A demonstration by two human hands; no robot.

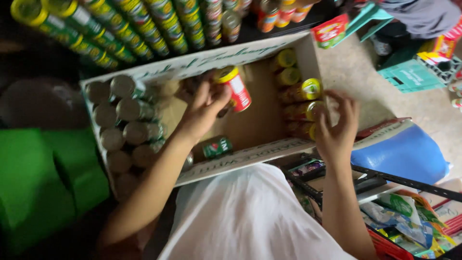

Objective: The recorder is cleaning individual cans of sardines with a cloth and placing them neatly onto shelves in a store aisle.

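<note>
An open cardboard box (250,153) lies in front of me, tipped on its side. My left hand (203,110) is inside it, shut on a red can with a yellow lid (234,87). My right hand (337,126) hovers with fingers spread at the box's right side, next to a row of red and yellow cans (302,102). Several cans with grey ends (122,126) are packed at the box's left. A green-labelled can (216,147) lies on the box bottom near my left forearm.
Rows of green and yellow cans (120,29) are stacked on a shelf behind the box. Green bags (43,178) sit at the left. A blue sack (404,154), a black rack with packets (409,216) and a teal crate (414,74) are at the right.
</note>
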